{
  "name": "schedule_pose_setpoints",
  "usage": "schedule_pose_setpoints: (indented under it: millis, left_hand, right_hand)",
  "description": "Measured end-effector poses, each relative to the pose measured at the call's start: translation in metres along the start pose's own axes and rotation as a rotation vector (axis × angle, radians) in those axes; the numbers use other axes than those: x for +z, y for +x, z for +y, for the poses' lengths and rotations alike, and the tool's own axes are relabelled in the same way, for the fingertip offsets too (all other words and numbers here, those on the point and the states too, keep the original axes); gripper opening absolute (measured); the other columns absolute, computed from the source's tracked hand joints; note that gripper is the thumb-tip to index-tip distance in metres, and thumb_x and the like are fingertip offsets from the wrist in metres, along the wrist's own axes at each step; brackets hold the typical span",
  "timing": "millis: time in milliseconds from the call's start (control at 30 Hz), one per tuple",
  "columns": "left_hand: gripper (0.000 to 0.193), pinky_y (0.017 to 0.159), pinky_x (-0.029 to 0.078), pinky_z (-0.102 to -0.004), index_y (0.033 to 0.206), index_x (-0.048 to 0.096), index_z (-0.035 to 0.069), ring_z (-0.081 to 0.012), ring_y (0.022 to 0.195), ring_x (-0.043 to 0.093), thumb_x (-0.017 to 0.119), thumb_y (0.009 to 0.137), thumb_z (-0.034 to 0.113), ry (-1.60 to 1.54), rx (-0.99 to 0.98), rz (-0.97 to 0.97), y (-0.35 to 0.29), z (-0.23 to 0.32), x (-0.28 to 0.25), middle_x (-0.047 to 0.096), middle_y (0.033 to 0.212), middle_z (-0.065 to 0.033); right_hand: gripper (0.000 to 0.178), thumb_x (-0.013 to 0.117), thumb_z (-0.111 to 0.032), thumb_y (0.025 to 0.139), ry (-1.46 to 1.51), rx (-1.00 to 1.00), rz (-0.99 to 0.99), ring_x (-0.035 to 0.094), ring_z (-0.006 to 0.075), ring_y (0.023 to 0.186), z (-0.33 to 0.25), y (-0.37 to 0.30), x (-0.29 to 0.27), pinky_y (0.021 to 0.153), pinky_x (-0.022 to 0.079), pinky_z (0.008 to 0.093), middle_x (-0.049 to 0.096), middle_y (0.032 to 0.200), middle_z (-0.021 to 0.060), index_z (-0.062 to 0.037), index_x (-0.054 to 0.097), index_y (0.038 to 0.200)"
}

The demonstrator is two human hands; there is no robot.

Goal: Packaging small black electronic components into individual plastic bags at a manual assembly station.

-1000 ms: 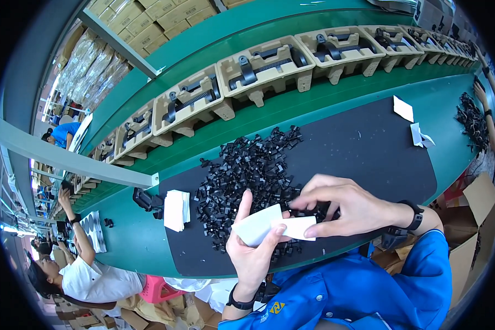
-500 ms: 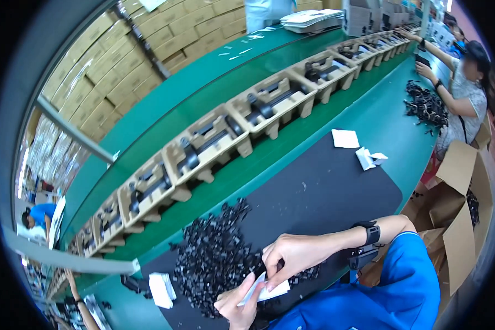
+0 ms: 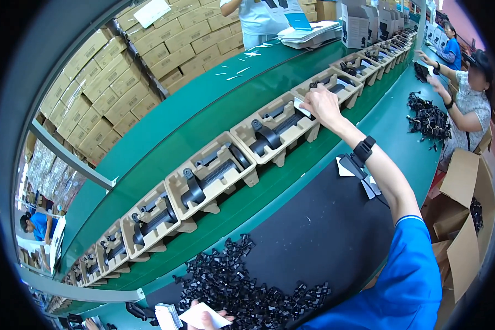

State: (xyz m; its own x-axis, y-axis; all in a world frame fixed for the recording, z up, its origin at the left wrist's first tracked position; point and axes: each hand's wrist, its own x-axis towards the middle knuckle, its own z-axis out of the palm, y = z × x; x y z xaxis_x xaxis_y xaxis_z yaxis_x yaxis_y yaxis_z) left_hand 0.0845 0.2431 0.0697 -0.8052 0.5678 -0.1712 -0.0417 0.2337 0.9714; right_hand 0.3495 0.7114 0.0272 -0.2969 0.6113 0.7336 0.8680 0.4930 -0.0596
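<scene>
My right hand [image 3: 322,105] reaches over the belt, its fingers closed on a small folded white paper [image 3: 302,108] at the right end of a brown pulp tray [image 3: 269,155]. In that tray lie a black ribbed cylinder and a black clamp-like part [image 3: 265,135]. At the lower edge my left hand [image 3: 208,321] grips a white paper sheet [image 3: 195,314], thumb on top; part of the hand is out of the picture. Beside it are a stack of white papers [image 3: 166,318] and a heap of small black plastic parts [image 3: 231,280].
More pulp trays [image 3: 206,204] line the green belt [image 3: 203,234]. White papers [image 3: 344,168] lie on the black mat [image 3: 297,220]. Black cables [image 3: 428,118] are heaped near a co-worker [image 3: 467,99] at right. An opened carton [image 3: 462,220] stands beside me; white boxes [image 3: 356,27] stand at the back.
My right hand has gone from beside my left hand over the heap to a tray on the belt, carrying a folded paper. My left hand is lower, with a white sheet.
</scene>
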Motion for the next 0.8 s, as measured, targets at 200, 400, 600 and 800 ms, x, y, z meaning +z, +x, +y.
schedule_pose_setpoints:
  millis: [200,400,600,800]
  left_hand:
    - [0.04,0.055,0.056,-0.032,0.126,0.045,-0.008,-0.0253,0.074,0.066,0.053,0.094,0.016,0.02,0.006,0.044,0.008,-0.002,-0.012,0.06,0.107,-0.0194]
    - [0.04,0.064,0.056,-0.0337,0.125,0.046,-0.008,-0.0253,0.078,0.066,0.054,0.093,0.014,0.055,-0.02,-0.073,-0.015,-0.009,-0.033,0.063,0.105,-0.0189]
    - [0.045,0.071,0.056,-0.0399,0.131,0.043,-0.001,-0.0282,0.084,0.068,0.057,0.091,0.012,-0.534,-0.293,-0.389,-0.007,-0.034,-0.077,0.064,0.103,-0.0246]
    - [0.036,0.076,0.051,-0.0284,0.127,0.045,-0.001,-0.0163,0.096,0.06,0.051,0.094,0.014,-0.311,-0.112,-0.438,-0.016,-0.085,-0.1,0.059,0.11,-0.0098]
  right_hand:
    - [0.024,0.077,-0.03,0.063,-0.122,0.058,-0.17,0.06,0.0249,0.076,-0.014,0.003,0.022,0.061,0.05,0.0383,0.064,0.065,0.0069,-0.0079,0.07,0.069]
    - [0.028,0.074,-0.033,0.066,-0.326,0.138,-0.356,0.06,0.0239,0.087,-0.029,0.006,-0.007,0.065,0.051,0.0389,0.067,0.084,0.0087,-0.0067,0.068,0.075]
    - [0.067,0.074,-0.038,0.066,0.729,-0.463,-0.463,0.048,0.0337,0.108,-0.262,-0.08,-0.171,0.09,0.041,0.0431,0.053,0.114,0.0149,-0.0028,0.051,0.118]
    - [0.086,0.071,-0.047,0.065,0.844,-0.612,-0.477,0.045,0.0274,0.113,-0.387,-0.219,-0.193,0.097,0.037,0.0434,0.046,0.13,0.0117,-0.0023,0.041,0.132]
